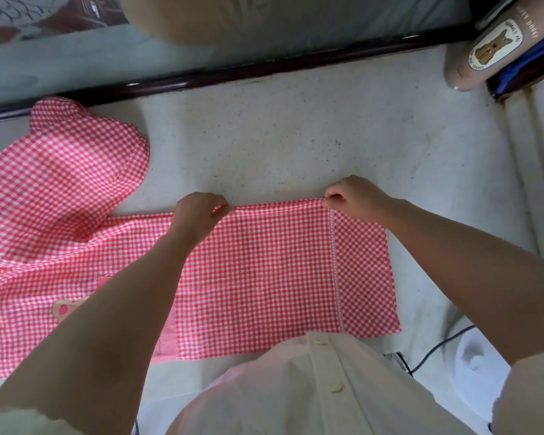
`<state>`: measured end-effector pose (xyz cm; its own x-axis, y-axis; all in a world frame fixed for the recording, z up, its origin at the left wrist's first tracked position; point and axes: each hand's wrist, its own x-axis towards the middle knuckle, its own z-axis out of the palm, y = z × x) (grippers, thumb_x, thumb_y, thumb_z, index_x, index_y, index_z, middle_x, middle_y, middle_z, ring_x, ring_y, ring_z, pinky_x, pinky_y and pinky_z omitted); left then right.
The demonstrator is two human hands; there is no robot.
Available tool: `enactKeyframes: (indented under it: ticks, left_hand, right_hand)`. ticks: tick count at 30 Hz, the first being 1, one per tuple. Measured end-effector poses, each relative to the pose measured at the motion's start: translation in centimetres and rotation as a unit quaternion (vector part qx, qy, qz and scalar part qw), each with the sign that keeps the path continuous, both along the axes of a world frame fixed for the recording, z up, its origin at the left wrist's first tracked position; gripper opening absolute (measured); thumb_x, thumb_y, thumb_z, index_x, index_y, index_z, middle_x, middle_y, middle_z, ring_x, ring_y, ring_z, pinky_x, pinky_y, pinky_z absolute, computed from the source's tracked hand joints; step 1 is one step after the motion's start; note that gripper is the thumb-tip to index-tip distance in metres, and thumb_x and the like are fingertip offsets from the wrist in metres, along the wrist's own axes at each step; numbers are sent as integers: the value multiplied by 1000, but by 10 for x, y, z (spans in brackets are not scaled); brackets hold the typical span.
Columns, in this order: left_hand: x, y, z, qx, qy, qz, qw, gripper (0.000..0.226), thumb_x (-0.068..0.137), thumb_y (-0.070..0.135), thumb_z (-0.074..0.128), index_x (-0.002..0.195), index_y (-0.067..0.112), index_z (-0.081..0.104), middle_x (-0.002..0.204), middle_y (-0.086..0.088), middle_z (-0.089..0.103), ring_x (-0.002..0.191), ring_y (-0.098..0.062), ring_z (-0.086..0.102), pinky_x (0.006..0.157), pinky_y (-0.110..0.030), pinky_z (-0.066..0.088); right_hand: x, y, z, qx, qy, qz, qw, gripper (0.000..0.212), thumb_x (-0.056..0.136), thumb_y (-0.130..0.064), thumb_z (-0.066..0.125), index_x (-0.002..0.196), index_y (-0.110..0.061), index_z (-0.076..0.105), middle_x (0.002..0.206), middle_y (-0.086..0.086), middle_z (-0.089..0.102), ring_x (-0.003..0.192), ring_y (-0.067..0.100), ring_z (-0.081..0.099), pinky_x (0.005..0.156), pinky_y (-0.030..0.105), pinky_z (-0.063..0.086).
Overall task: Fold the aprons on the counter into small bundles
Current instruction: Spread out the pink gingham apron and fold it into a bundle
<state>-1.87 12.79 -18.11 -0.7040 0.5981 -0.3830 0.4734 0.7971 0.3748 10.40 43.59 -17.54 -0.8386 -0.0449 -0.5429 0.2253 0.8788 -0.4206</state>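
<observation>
A red-and-white checked apron lies spread across the pale stone counter, its right part flat and folded over, its left part rumpled toward the back left. My left hand pinches the far edge of the folded part near its middle. My right hand pinches the same far edge at the right, beside a narrow patterned trim strip. A small pink and tan appliqué shows on the left part, half hidden by my left forearm.
A dark rail runs along the counter's back edge. A brown tumbler with a dog label lies at the back right beside a dark-and-blue object. A cable and a white round item sit at the lower right.
</observation>
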Motion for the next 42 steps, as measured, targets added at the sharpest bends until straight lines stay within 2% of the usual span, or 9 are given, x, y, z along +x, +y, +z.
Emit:
enactKeyframes:
  ticks: [2,4,7,11,18,28,33,37,42]
  left_hand:
    - [-2,9,1,9,7,-1,1000,26,98,29,55,103,11,72,100,-3,72,90,-22,66,81,-32,46]
    - [-5,18,1,39,35,-6,999,22,97,28,56,101,11,69,96,-4,71,87,-23,66,81,-35,50]
    - [-7,18,4,69,85,-4,994,22,89,29,67,102,12,62,97,-6,66,87,-22,62,82,-40,51]
    - [-8,-1,2,19,137,5,990,21,86,30,71,96,13,67,103,-8,62,96,-26,58,85,-44,49]
    - [-3,-15,3,-16,112,42,993,22,86,31,71,101,16,69,106,-5,66,101,-24,60,94,-44,48]
    - [-10,-25,3,-21,98,68,993,25,87,34,70,103,16,66,105,-3,66,101,-24,59,93,-44,49]
    - [-12,-32,6,-4,102,64,993,24,87,34,68,103,16,64,94,1,69,92,-21,62,88,-42,50]
    - [-12,-42,2,-38,84,74,993,29,85,44,69,98,19,66,101,0,66,100,-22,55,89,-42,47]
    - [-12,-45,3,-40,88,89,991,23,87,36,65,100,17,65,102,-2,65,103,-25,53,92,-44,43]
  right_hand:
    - [-12,8,0,29,19,-10,999,22,98,-23,56,76,-21,57,63,-12,52,57,8,50,65,24,38]
    - [-24,13,-2,82,54,-11,995,24,100,-22,52,81,-12,63,72,-1,62,66,19,59,78,34,48]
    - [-34,15,-9,141,89,-7,986,21,100,-20,48,97,-8,65,77,5,65,71,26,62,96,43,45]
    - [-32,12,-14,174,107,-7,979,21,95,-21,53,112,-10,55,83,4,67,74,25,63,93,44,46]
    - [-41,-22,-9,73,175,64,980,18,88,-15,63,105,-13,54,87,0,59,81,19,57,91,41,44]
    - [-64,-48,-14,95,147,97,980,24,94,-36,59,106,-15,62,102,1,60,100,21,55,99,41,39]
    - [-64,-48,-19,102,156,89,978,17,95,-29,58,103,-13,62,100,2,62,97,21,56,96,40,40]
    - [-65,-49,-20,107,164,86,977,14,96,-25,57,99,-12,62,96,3,63,93,21,57,93,39,42]
    - [-64,-49,-20,110,168,88,976,15,96,-24,57,100,-10,62,95,5,63,91,23,57,92,41,43]
